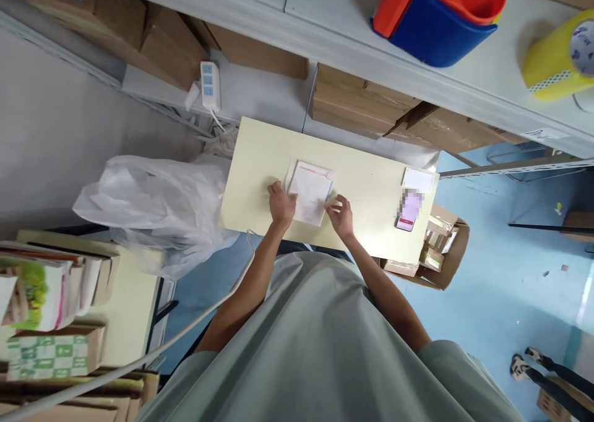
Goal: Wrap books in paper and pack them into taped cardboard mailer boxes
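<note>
A flat white booklet or stack of paper sheets (310, 194), with a thin reddish line near its top and a bluish strip at its right edge, lies slightly tilted on the pale yellow table (371, 187). My left hand (282, 206) rests at its left side, thumb on the paper's edge and the other fingers apart from it, bent toward the tabletop. At the lower right edge, my right hand (341, 218) has its fingers bent, with the thumb and fingertips pinching the paper's edge.
A phone (409, 210) and a white card (417, 179) lie at the table's right end. Beside it stands an open carton (448, 258) of small boxes. White plastic bags (158, 205) bulge on the left. A shelf with a tape dispenser (439, 23) overhangs the far side; a white cable (223, 301) crosses left.
</note>
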A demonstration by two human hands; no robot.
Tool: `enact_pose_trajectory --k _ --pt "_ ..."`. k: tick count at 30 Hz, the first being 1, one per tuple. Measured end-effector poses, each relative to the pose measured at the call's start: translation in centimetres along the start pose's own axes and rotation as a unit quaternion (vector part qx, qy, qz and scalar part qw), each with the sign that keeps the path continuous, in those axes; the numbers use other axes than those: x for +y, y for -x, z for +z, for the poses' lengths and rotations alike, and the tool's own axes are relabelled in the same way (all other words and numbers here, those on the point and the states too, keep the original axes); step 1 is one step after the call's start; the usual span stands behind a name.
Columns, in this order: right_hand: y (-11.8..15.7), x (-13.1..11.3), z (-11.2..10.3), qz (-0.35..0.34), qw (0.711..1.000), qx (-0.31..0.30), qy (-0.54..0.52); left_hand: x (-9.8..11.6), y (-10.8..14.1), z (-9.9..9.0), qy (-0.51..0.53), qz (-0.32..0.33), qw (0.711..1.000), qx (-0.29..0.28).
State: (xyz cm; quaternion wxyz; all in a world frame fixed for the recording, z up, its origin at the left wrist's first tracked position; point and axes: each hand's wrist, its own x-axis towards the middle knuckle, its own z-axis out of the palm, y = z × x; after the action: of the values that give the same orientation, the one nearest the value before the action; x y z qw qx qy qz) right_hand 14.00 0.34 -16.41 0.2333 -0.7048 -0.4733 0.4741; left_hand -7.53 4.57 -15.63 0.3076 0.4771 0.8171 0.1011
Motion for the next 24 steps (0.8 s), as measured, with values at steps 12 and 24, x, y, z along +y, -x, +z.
enact_pose_trajectory --k 12,24 --pt "-0.1 -3.4 5.5 0.063 0.99 0.085 0.095 -2.8 -3.3 -2.2 0.03 0.04 0.997 -0.063" --pt "-7.8 -12.5 16.5 -0.03 0.983 0.014 0.18 -8.5 -13.9 -10.0 -0.011 0.004 1.0 0.012"
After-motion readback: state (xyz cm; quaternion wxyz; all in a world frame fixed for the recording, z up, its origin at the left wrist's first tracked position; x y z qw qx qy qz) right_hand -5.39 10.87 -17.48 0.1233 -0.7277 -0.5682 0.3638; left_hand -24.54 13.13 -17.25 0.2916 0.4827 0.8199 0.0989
